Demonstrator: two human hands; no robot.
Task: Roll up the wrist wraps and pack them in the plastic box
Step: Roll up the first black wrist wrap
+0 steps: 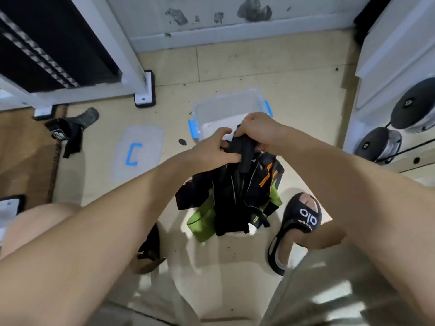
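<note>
My left hand (215,147) and my right hand (256,129) both grip a black wrist wrap (242,149) held in the air, its end hanging down between them. Under it a pile of wraps (237,196) in black, green and orange lies on the floor. Just beyond my hands stands the clear plastic box (226,107) with blue latches, open at the top. The box's clear lid (137,151) with a blue clip lies flat on the floor to the left.
More dark wraps (68,132) lie at the far left by a brown mat. A white rack leg (143,90) stands behind the lid. My sandalled foot (299,227) is at the right, weight plates (386,137) beyond it.
</note>
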